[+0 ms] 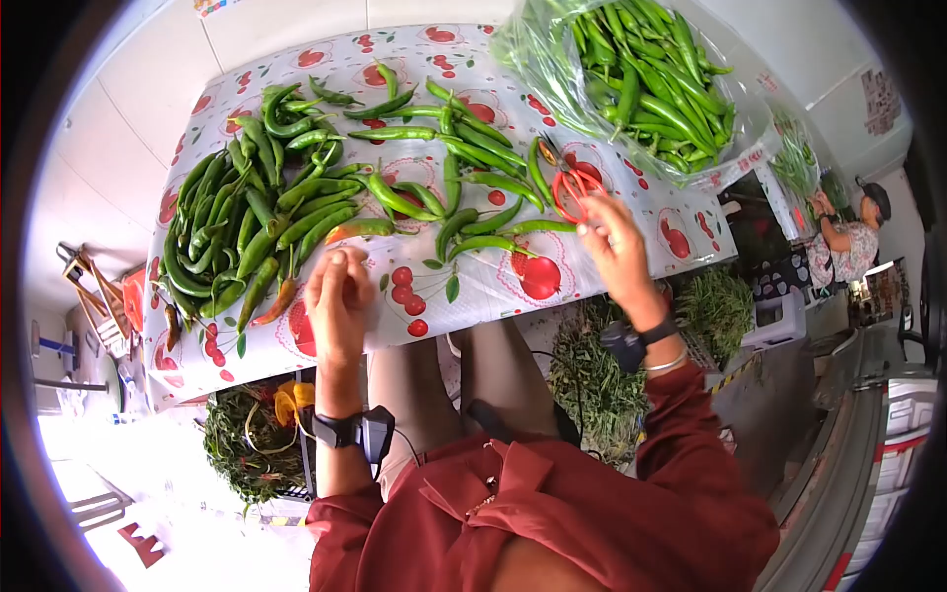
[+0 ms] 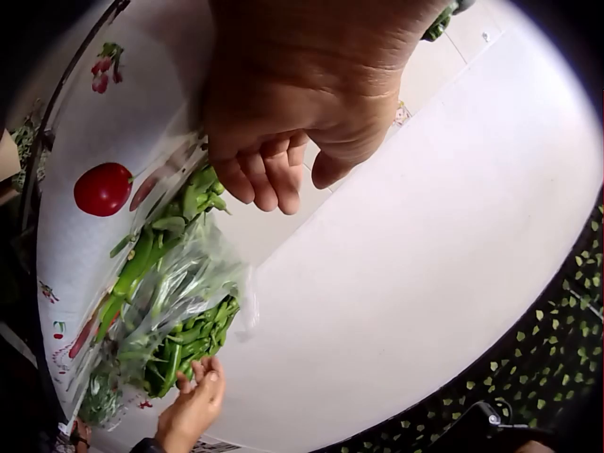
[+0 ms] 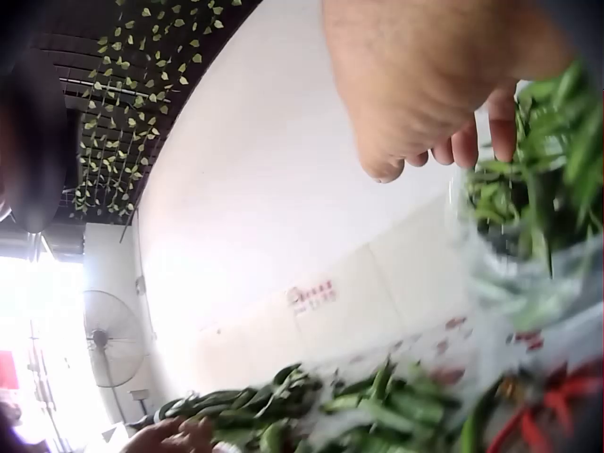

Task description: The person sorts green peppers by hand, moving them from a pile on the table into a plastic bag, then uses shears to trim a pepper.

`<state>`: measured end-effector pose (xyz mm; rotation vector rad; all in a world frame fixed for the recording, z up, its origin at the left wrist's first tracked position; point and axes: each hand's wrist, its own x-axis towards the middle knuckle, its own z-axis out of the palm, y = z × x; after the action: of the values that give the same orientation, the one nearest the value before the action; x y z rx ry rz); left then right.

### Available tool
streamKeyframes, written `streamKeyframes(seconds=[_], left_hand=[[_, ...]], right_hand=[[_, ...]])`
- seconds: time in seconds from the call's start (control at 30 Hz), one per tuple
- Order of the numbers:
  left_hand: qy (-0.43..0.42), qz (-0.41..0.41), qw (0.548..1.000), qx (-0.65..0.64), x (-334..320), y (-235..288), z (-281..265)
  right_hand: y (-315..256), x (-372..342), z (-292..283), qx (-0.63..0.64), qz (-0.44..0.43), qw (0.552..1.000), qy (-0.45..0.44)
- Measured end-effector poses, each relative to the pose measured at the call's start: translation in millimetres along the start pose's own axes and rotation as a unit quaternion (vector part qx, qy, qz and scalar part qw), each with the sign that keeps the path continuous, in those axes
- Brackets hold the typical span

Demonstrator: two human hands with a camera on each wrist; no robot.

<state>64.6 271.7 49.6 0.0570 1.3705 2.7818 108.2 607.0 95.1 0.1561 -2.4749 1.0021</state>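
My left hand (image 1: 340, 301) hovers at the near edge of the pepper pile, fingers loosely bent and holding nothing. Just beyond its fingertips lies an orange-green chili pepper (image 1: 357, 230). A big heap of green chili peppers (image 1: 237, 212) covers the table's left side, with looser green peppers (image 1: 483, 153) across the middle. My right hand (image 1: 619, 255) hangs above the table beside red-handled scissors (image 1: 574, 187). In the right wrist view, that hand's fingers (image 3: 462, 146) droop with nothing in them, and the scissors (image 3: 543, 420) lie lower down on the cloth.
A clear plastic bag (image 1: 538, 44) full of green peppers stands at the back right on the fruit-print tablecloth (image 1: 444, 286). Below the table are heaps of leafy greens (image 1: 592, 380) and a basket of greens (image 1: 252, 444). Another person (image 1: 853, 237) is at the far right.
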Motion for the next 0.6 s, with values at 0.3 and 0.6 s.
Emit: streamKeyframes(seconds=[0.3, 0.6], left_hand=[[0.058, 0.163, 0.904, 0.39, -7, 0, -7], [0.056, 0.212, 0.842, 0.494, -13, -3, -4]], right_hand=[[22, -40, 44, -0.122, -0.009, 0.982, 0.147], [30, -42, 47, -0.132, -0.051, 0.98, 0.139]])
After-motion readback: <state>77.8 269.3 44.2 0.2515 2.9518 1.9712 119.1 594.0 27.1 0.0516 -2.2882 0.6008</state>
